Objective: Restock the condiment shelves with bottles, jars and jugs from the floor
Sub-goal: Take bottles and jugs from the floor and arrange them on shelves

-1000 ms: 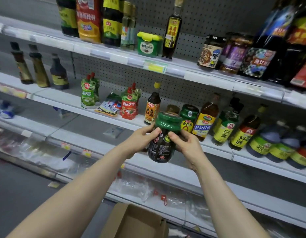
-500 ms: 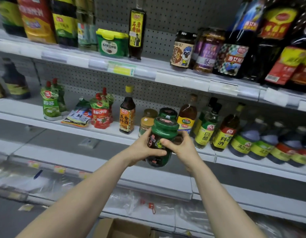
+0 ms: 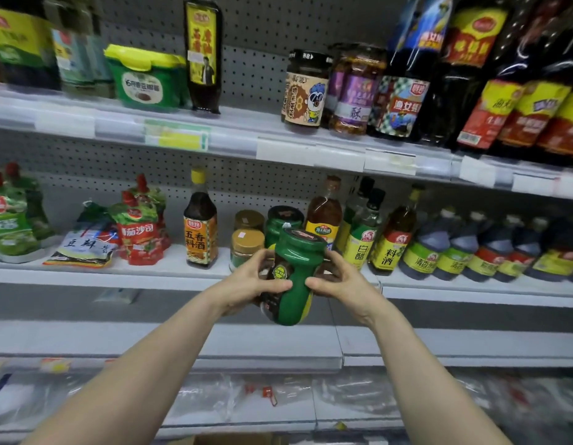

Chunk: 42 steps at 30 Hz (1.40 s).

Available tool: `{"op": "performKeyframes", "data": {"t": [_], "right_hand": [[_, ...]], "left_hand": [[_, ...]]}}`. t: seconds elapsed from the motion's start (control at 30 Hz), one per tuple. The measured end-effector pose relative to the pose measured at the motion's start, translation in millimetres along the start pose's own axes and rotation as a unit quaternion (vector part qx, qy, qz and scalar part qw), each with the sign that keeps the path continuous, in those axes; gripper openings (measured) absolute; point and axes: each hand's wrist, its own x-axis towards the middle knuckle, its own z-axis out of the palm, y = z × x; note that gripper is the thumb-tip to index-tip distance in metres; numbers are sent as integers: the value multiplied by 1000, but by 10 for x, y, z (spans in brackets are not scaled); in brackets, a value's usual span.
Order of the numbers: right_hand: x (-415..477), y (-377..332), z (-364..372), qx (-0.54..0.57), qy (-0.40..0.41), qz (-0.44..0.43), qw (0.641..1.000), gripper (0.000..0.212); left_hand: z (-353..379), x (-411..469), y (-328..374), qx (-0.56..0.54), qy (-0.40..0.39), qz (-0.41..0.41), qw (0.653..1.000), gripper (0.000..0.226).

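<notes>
The left hand point(image 3: 248, 285) and the right hand point(image 3: 341, 285) curl round the sides of a green-topped jar point(image 3: 294, 276), held in the air just before the middle shelf point(image 3: 118, 277), its long way nearly upright, lid tipped up, right and away toward another green jar point(image 3: 283, 220) farther back.

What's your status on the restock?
Left hand and right hand both hold green-capped jar. Jar tilted, not yet on middle shelf. Gold-lidded jars and matching green jar stand right behind it.

Jar point(image 3: 293, 284): green cap and sleeve, dark brown contents; tub point(image 3: 143, 83): green, yellow lid; pouches point(image 3: 139, 232): red; shelves point(image 3: 169, 270): white; backboard point(image 3: 262, 75): grey, regular dot pattern of holes.
</notes>
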Motion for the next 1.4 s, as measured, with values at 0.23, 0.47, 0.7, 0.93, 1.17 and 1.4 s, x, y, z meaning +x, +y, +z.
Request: {"op": "performKeyframes", "data": {"t": [0.23,0.47,0.7,0.93,1.17,1.4], "right_hand": [[83,137,56,30,9,29,999,72],[285,252,235,4,154,-18,988,67],[508,216,528,-84,264,-64,959,77],[649,272,786,-136,342,-53,928,83],[727,401,956,-148,388,-51,908,82],[859,372,1000,-185,388,-49,902,83]], "left_hand": [[-82,137,-114,1,-90,-61,994,59],[-120,292,-172,29,-25,-10,999,52],[-159,413,-215,240,99,112,959,80],[-208,490,-263,318,155,126,927,81],[-264,481,-281,349,143,120,918,81],[-299,472,-312,383,168,136,898,81]]}}
